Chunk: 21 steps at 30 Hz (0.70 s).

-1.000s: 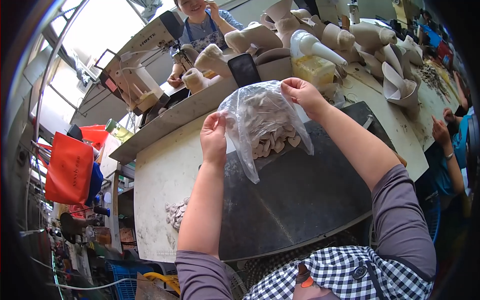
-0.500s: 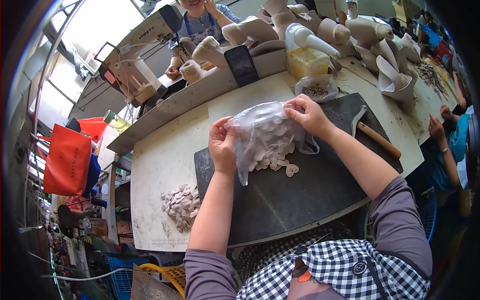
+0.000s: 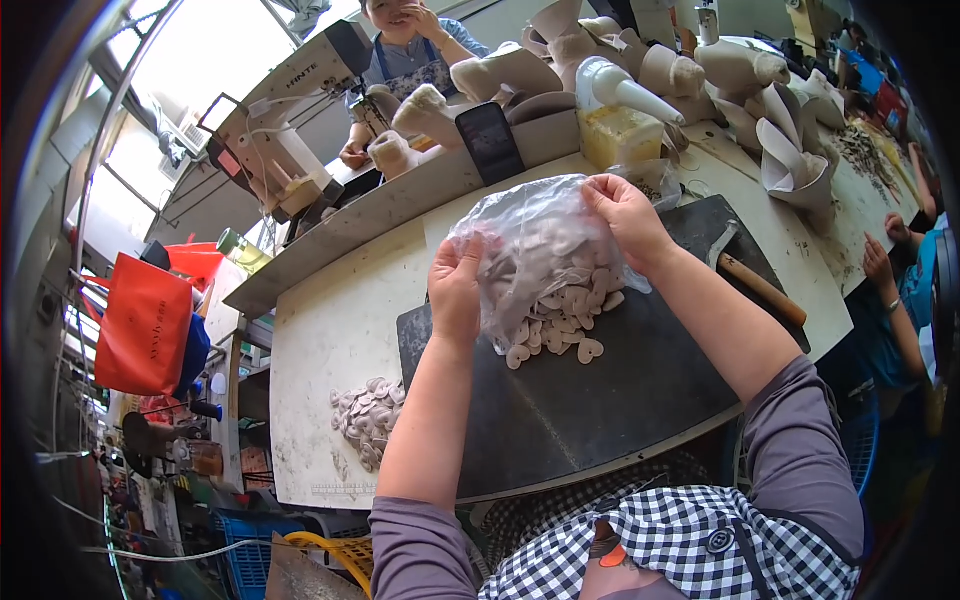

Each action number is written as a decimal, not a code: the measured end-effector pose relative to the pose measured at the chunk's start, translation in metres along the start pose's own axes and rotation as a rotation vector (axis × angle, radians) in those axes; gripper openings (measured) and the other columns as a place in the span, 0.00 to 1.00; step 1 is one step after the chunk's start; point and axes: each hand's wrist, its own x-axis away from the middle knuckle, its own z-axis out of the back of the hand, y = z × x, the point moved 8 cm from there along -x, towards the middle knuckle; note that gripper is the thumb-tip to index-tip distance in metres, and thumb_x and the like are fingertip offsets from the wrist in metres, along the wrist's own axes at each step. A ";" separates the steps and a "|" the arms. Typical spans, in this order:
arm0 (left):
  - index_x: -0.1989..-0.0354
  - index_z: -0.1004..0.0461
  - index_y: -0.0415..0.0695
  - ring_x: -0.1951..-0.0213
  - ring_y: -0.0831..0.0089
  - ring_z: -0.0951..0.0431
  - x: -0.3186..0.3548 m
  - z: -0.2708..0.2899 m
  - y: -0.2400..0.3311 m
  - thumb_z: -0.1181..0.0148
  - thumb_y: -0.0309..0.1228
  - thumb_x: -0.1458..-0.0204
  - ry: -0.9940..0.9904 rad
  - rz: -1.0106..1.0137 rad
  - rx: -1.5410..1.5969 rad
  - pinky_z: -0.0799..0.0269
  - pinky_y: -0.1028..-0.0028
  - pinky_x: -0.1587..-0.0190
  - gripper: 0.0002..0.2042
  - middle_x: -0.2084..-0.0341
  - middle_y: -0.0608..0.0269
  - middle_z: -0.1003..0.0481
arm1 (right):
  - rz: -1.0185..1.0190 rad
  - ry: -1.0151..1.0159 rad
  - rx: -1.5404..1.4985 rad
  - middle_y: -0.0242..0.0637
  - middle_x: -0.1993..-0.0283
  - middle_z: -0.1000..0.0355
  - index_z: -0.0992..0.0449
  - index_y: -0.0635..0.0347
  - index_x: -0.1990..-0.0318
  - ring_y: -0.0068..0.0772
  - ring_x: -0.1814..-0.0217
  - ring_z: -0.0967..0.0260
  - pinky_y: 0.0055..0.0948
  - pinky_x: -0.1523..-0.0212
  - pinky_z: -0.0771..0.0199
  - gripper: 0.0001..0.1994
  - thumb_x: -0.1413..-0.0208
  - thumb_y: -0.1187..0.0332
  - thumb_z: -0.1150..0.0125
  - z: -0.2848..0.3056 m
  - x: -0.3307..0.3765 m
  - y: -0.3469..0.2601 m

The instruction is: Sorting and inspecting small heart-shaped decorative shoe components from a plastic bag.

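Observation:
Both my hands grip a clear plastic bag [image 3: 530,205] by its upper corners, above a black mat [image 3: 560,410]. My left hand [image 3: 456,285] pinches the left side between thumb and fingers; my right hand [image 3: 628,220] pinches the right corner. Small pale heart-shaped pieces [image 3: 560,318] spill from the bag's near side onto the mat, while more show through the plastic. One heart-shaped piece [image 3: 590,350] lies nearest to me. Left of the mat, a separate heap of similar pale pieces [image 3: 368,415] rests on the white table [image 3: 320,320], by my left forearm.
A hammer [image 3: 760,285] lies on the mat's right side. Behind are a bag of small beads or rivets [image 3: 650,180], a yellowish glue container [image 3: 615,135] and a phone [image 3: 490,142] against a ledge. Shoe uppers [image 3: 790,165] crowd the back right. A co-worker [image 3: 410,45] sits opposite.
The bag has been lifted and tipped, and more heart-shaped pieces have slid out onto the mat. Both hands have risen slightly, still gripping the bag.

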 end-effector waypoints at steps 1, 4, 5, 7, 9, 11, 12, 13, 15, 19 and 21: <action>0.57 0.28 0.39 0.59 0.70 0.22 -0.001 -0.005 0.006 0.48 0.28 0.39 -0.040 -0.025 -0.017 0.25 0.72 0.56 0.07 0.63 0.59 0.23 | -0.019 0.001 -0.020 0.28 0.61 0.31 0.30 0.63 0.56 0.18 0.63 0.33 0.19 0.56 0.32 0.09 0.37 0.66 0.46 -0.006 0.000 -0.007; 0.57 0.29 0.38 0.56 0.68 0.22 -0.004 -0.010 0.014 0.50 0.27 0.39 -0.075 -0.017 -0.067 0.26 0.69 0.51 0.07 0.62 0.57 0.23 | -0.008 -0.065 0.015 0.31 0.61 0.31 0.31 0.63 0.56 0.22 0.61 0.29 0.21 0.55 0.30 0.09 0.36 0.66 0.48 -0.016 -0.006 -0.012; 0.57 0.29 0.39 0.57 0.70 0.22 -0.004 -0.015 0.019 0.48 0.28 0.39 -0.063 -0.031 -0.019 0.27 0.71 0.52 0.07 0.63 0.59 0.23 | -0.009 -0.061 0.016 0.31 0.61 0.31 0.31 0.63 0.56 0.22 0.61 0.29 0.21 0.55 0.30 0.09 0.36 0.66 0.48 -0.014 -0.008 -0.011; 0.57 0.29 0.39 0.59 0.72 0.22 -0.006 -0.011 0.019 0.47 0.29 0.40 -0.047 -0.046 0.029 0.28 0.73 0.52 0.07 0.64 0.61 0.23 | -0.030 -0.118 -0.050 0.32 0.61 0.31 0.31 0.63 0.56 0.26 0.59 0.27 0.22 0.54 0.29 0.10 0.35 0.66 0.50 -0.018 -0.013 -0.009; 0.61 0.27 0.40 0.64 0.77 0.24 -0.010 0.012 0.011 0.44 0.31 0.41 0.002 -0.030 -0.376 0.30 0.77 0.55 0.08 0.68 0.65 0.23 | -0.041 -0.127 -0.003 0.32 0.61 0.31 0.31 0.63 0.56 0.26 0.59 0.27 0.23 0.54 0.29 0.10 0.35 0.66 0.50 -0.019 -0.017 -0.002; 0.63 0.26 0.40 0.66 0.78 0.26 -0.012 0.024 0.008 0.42 0.32 0.42 -0.011 0.032 -0.449 0.31 0.78 0.56 0.08 0.69 0.67 0.24 | -0.054 -0.129 0.046 0.32 0.61 0.31 0.31 0.63 0.55 0.26 0.60 0.27 0.23 0.55 0.28 0.10 0.35 0.66 0.51 -0.018 -0.019 0.001; 0.65 0.26 0.40 0.68 0.80 0.27 -0.012 0.029 0.003 0.41 0.33 0.43 -0.025 0.092 -0.523 0.32 0.79 0.57 0.09 0.71 0.68 0.24 | -0.039 -0.117 0.003 0.32 0.62 0.30 0.31 0.63 0.56 0.25 0.61 0.27 0.22 0.57 0.28 0.10 0.35 0.65 0.50 -0.016 -0.020 -0.001; 0.65 0.24 0.37 0.69 0.80 0.26 -0.014 0.026 0.004 0.39 0.30 0.45 -0.047 0.095 -0.364 0.31 0.78 0.58 0.08 0.71 0.66 0.23 | -0.022 -0.099 -0.039 0.31 0.63 0.29 0.30 0.63 0.57 0.24 0.63 0.26 0.22 0.58 0.27 0.10 0.35 0.65 0.50 -0.012 -0.021 -0.003; 0.63 0.24 0.36 0.68 0.78 0.25 -0.012 0.007 0.017 0.39 0.29 0.45 -0.104 0.075 -0.281 0.30 0.77 0.58 0.08 0.70 0.65 0.23 | -0.023 -0.100 -0.076 0.31 0.63 0.30 0.30 0.63 0.56 0.23 0.63 0.27 0.22 0.58 0.27 0.09 0.35 0.65 0.50 -0.006 -0.026 -0.001; 0.49 0.32 0.33 0.63 0.71 0.21 -0.026 0.011 0.024 0.40 0.23 0.46 -0.126 0.026 -0.159 0.28 0.75 0.53 0.17 0.66 0.58 0.22 | -0.006 -0.099 -0.134 0.31 0.62 0.30 0.30 0.63 0.55 0.21 0.63 0.29 0.21 0.57 0.28 0.10 0.35 0.65 0.50 -0.011 -0.039 -0.002; 0.39 0.43 0.34 0.55 0.67 0.23 -0.037 0.022 0.026 0.41 0.22 0.46 -0.055 0.016 -0.219 0.29 0.74 0.49 0.26 0.56 0.51 0.25 | -0.024 -0.084 -0.090 0.31 0.60 0.30 0.31 0.63 0.53 0.20 0.62 0.30 0.21 0.55 0.28 0.11 0.35 0.65 0.50 -0.013 -0.048 0.001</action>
